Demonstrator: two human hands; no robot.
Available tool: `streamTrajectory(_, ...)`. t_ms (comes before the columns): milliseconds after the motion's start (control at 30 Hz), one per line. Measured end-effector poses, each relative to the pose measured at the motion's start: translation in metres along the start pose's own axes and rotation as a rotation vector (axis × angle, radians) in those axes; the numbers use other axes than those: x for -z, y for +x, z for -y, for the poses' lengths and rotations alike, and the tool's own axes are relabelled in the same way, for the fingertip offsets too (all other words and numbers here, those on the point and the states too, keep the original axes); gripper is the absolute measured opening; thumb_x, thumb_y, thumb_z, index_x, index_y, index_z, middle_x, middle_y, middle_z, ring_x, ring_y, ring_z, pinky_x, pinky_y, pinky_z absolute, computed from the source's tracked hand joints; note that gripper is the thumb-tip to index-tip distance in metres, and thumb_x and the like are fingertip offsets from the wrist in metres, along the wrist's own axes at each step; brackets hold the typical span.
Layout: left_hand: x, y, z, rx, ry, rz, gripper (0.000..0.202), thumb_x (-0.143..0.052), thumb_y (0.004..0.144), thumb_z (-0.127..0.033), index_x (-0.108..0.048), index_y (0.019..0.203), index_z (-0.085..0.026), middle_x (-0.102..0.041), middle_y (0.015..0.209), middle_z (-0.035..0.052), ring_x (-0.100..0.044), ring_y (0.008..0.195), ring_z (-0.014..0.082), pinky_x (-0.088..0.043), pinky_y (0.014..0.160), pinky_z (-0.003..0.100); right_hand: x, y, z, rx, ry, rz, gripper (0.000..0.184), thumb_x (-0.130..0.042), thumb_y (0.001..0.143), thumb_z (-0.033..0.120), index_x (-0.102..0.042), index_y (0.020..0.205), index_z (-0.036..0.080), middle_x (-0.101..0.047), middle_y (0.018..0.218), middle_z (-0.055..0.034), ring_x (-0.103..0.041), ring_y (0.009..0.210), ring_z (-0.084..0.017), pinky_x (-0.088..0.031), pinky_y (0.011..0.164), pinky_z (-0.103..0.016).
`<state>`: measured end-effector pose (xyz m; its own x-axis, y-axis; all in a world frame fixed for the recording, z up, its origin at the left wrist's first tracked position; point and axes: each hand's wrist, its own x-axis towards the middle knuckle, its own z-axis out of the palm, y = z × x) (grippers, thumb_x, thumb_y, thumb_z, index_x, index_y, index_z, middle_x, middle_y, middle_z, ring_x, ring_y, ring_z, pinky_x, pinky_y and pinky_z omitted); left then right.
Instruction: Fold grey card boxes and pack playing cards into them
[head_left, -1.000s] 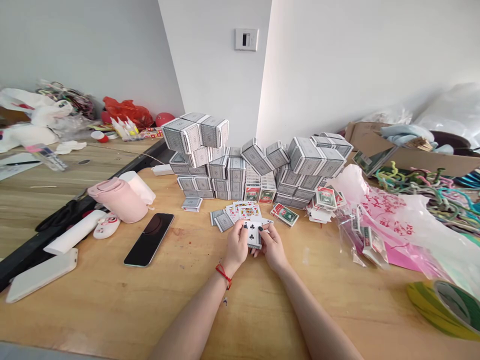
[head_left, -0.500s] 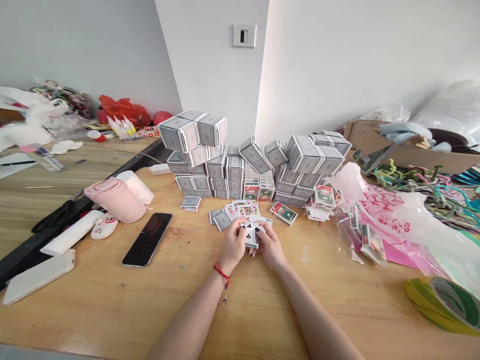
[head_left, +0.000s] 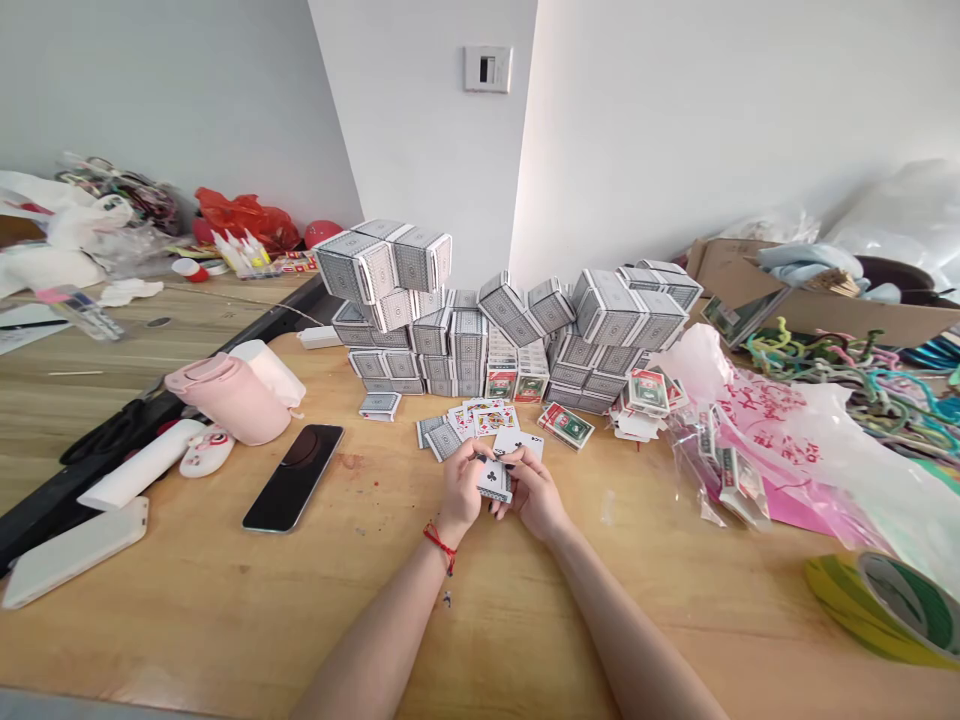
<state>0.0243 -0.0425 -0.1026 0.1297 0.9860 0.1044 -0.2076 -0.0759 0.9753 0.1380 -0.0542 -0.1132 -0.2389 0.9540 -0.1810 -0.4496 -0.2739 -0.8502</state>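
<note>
Cards (head_left: 495, 481), apparently between left hand (head_left: 461, 490), right hand (head_left: 536, 494)

My one camera sits on the person's head. It looks forward and down at the left hand (head_left: 461, 490) and right hand (head_left: 536, 492), which are close, over the table (head_left: 225, 610), to the far wall (head_left: 637, 150).

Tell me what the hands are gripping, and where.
Playing cards, gripped at their side edges by the left hand and right hand.
</note>
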Motion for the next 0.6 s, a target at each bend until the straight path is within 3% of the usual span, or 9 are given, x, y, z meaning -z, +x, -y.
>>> streamTrajectory(100,0.003,0.0,-0.002,-0.046,0.071,-0.058,0.017,-0.039,0.075,-0.032,-0.046,0.07,-0.018,-0.044,0.049,-0.0047,-0.041,0.034,0.0069,-0.03,0.033,0.019,-0.001,-0.001,0.001,-0.038,0.064,0.053,0.028,-0.049,0.073,0.042,-0.04,0.09,0.022,-0.063,0.065,0.0004,-0.061,0.046,-0.017,-0.048,0.035,-0.026)
streamTrajectory(367,0.005,0.001,-0.003,-0.033,0.17,0.006,0.024,-0.041,0.079,-0.037,-0.047,0.067,-0.017,-0.044,0.052,-0.0042,-0.043,0.041,0.0074,-0.033,0.04,0.019,0.006,0.003,-0.003,-0.102,0.009,0.121,0.032,-0.057,0.075,0.046,-0.046,0.087,0.018,-0.064,0.062,-0.0014,-0.063,0.048,-0.015,-0.05,0.038,-0.024)
streamTrajectory(600,0.004,0.012,0.012,-0.049,0.405,-0.186,0.025,-0.049,0.079,-0.038,-0.058,0.09,-0.017,-0.06,0.072,0.0023,-0.055,0.064,0.013,-0.043,0.057,0.022,0.01,0.008,-0.01,0.034,-0.054,-0.094,0.033,-0.057,0.073,0.049,-0.045,0.084,0.02,-0.062,0.065,0.0006,-0.063,0.052,-0.015,-0.051,0.042,-0.025)
